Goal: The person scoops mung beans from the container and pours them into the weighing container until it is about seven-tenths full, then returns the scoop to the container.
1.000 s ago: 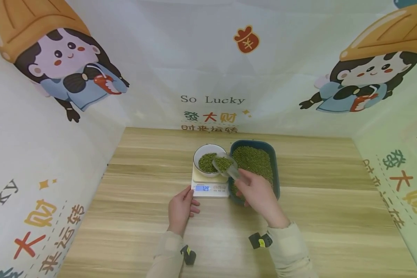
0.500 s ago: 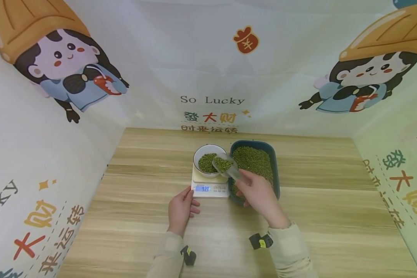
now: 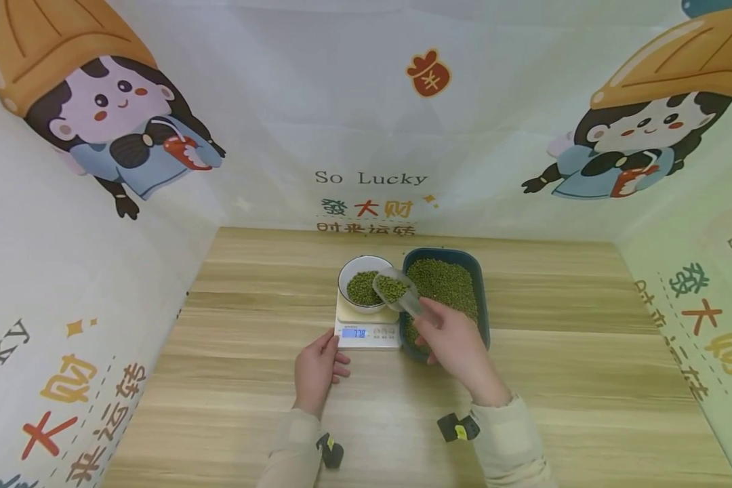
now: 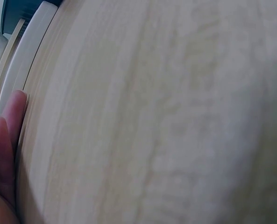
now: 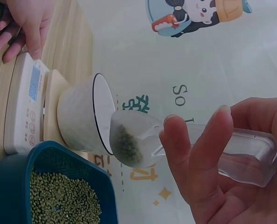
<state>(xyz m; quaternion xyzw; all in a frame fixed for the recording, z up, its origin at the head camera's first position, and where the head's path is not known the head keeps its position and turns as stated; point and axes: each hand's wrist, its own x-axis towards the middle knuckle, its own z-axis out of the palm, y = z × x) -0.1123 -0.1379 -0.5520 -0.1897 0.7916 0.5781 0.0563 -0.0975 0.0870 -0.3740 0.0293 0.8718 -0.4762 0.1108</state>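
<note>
My right hand [image 3: 455, 344] grips the handle of a clear plastic scoop [image 5: 133, 140], its fingers curled round it. Green mung beans lie in the scoop, which is held over the right rim of a white, dark-rimmed bowl [image 5: 80, 114]. More mung beans [image 3: 362, 289] cover the bowl's bottom. Under the bowl is a white digital kitchen scale [image 3: 385, 341], whose lit display seems to read 77.8. My left hand [image 3: 314, 373] touches the scale's front left corner with its fingertips, the other fingers loosely extended. In the left wrist view, fingers [image 4: 14, 114] lie along the scale's edge.
A dark blue tub [image 3: 485, 325] filled with mung beans stands right against the scale, partly beneath my right hand. The wooden table [image 3: 561, 379] is bounded by printed cloth walls [image 3: 268, 156] at the back and both sides. A few stray beans lie near the back edge.
The digits on the scale's display have changed between frames. Both hands and the scoop stay nearly in place; the whole head view has shifted very slightly.
</note>
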